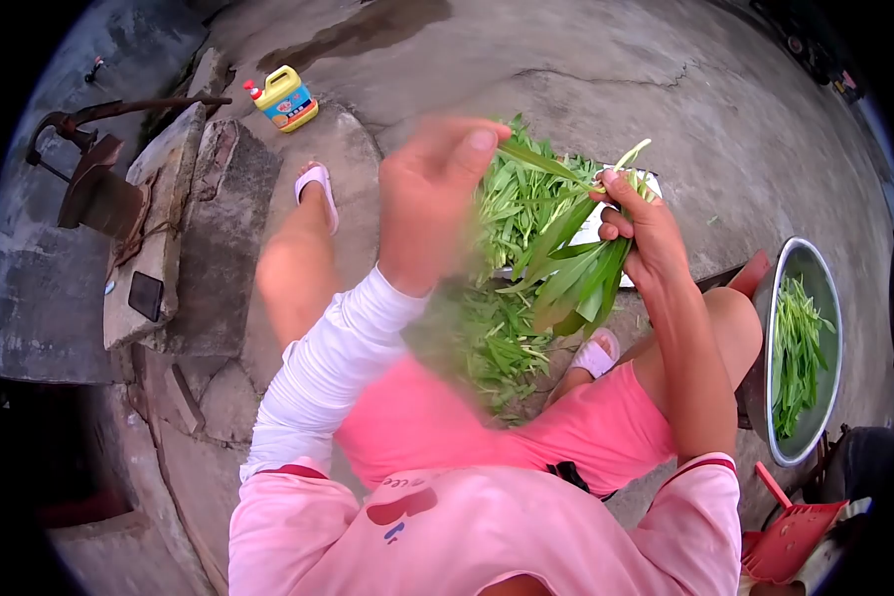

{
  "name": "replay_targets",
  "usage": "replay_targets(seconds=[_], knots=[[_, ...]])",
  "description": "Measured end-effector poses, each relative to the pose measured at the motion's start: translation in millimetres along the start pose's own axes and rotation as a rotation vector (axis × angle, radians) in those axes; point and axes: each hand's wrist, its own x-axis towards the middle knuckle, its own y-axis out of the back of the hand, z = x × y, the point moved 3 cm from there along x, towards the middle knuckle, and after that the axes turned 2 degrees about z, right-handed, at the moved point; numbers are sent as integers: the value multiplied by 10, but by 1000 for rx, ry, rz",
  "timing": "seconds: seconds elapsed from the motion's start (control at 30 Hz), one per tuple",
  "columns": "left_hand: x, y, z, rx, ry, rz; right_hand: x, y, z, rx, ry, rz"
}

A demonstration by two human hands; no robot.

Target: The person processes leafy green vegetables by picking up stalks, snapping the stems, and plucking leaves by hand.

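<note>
My right hand (646,223) is closed around a bunch of long-leaved greens (586,278); their pale stems stick up past the fingers and the leaves hang down. My left hand (435,194), in a white sleeve and partly smeared by motion, pinches the end of one long green leaf (544,161). That leaf stretches across to the bunch. Below the hands, a heap of greens (521,214) lies partly over a white surface (651,184). More loose leaves (507,343) lie on the ground between my legs.
At the right stands a metal basin (833,387) with stems and leaves in it, a red dustpan (797,541) below it. A yellow jug (286,99) is on the concrete at upper left. A phone (145,296) lies on a stone ledge beside an iron hand pump (99,189).
</note>
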Motion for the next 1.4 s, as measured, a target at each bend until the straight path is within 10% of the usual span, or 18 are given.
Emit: replay_targets(seconds=[0.53, 1.0, 1.4], knots=[[-113, -158, -107, 168, 59, -395, 50, 111, -168, -254, 230, 113], [-265, -270, -226, 71, 588, -819, 72, 195, -290, -299, 346, 168], [-298, -401, -174, 428, 33, -761, 80, 153, -218, -385, 360, 155]])
